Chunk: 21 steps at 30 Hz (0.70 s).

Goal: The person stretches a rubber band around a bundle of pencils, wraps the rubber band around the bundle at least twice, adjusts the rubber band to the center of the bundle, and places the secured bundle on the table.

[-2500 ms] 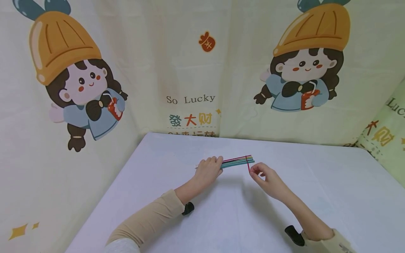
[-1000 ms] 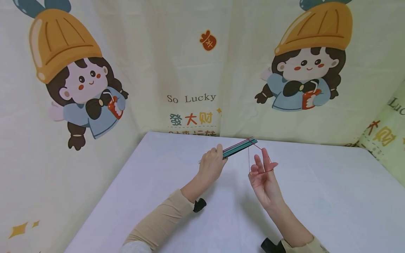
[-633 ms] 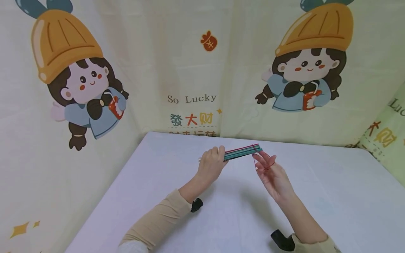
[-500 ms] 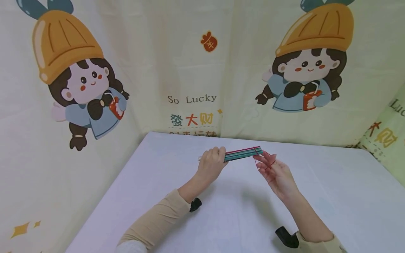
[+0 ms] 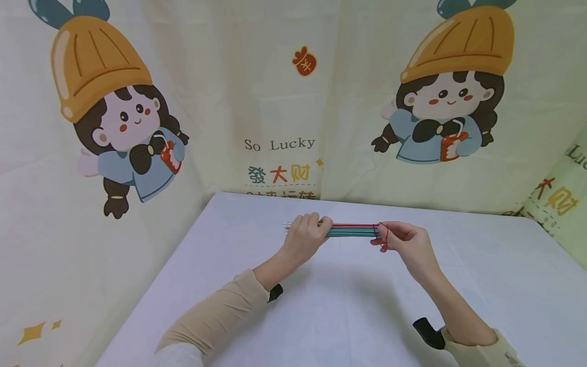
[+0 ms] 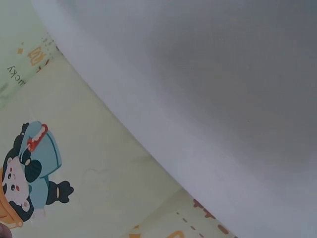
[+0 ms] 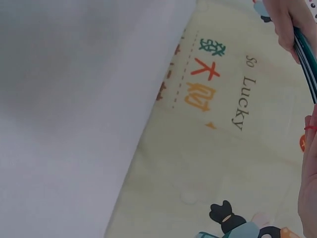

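Above the table, my left hand (image 5: 304,237) grips a bundle of thin pencil-like sticks (image 5: 353,232), teal, red and dark, lying nearly level. Their pale ends poke out left of that hand. A red rubber band (image 5: 386,240) circles the right end of the bundle and loops over fingers of my right hand (image 5: 415,247), whose thumb and fingers pinch there. In the right wrist view, the sticks (image 7: 305,62) run between the left hand (image 7: 292,22) and the right hand (image 7: 309,178), with the band (image 7: 310,128) across its fingers. The left wrist view shows no sticks.
A white-covered table (image 5: 321,316) spreads beneath both hands. Behind it hangs a cream curtain (image 5: 348,127) with cartoon figures and lettering. A black wrist-worn device (image 5: 428,334) sits by the right sleeve, and another (image 5: 275,293) by the left.
The bundle has come down from a slant to nearly level. My right hand, spread with the band stretched over its fingers a second ago, has moved right and closed at the bundle's end.
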### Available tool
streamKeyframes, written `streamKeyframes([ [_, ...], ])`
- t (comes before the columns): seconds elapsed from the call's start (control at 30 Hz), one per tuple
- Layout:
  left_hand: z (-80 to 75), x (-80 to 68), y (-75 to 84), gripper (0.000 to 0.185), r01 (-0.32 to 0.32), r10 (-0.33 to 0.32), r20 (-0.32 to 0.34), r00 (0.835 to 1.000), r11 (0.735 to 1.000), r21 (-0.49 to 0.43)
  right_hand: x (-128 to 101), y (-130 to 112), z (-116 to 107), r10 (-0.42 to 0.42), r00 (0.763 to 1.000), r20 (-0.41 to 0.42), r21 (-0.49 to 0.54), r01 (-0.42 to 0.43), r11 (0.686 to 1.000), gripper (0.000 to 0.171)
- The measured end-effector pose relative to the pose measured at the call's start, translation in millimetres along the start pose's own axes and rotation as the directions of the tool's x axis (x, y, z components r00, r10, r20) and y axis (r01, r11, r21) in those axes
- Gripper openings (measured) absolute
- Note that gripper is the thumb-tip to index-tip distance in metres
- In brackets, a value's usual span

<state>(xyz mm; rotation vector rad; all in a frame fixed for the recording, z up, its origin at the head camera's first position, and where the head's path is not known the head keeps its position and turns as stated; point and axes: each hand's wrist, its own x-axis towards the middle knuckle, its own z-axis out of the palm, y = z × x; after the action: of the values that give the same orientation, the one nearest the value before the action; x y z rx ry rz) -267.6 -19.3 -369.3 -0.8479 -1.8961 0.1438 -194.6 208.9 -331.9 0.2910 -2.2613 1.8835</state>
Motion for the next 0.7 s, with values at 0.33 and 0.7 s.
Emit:
streamKeyframes([
  [0.33, 1.3, -2.9, 0.7, 0.026, -0.002, 0.002, -0.028, 1.0, 1.0, 0.018, 0.2, -7.4, 8.1, 0.045, 0.999, -0.025, -0.122, -0.048, 0.991, 0.033],
  [0.7, 0.1, -4.8, 2.3, 0.029, 0.165, -0.156, 0.112, 0.981, 0.983, -0.078, 4.4, 0.3, 16.0, -0.028, 1.0, -0.002, 0.112, 0.028, 0.993, 0.012],
])
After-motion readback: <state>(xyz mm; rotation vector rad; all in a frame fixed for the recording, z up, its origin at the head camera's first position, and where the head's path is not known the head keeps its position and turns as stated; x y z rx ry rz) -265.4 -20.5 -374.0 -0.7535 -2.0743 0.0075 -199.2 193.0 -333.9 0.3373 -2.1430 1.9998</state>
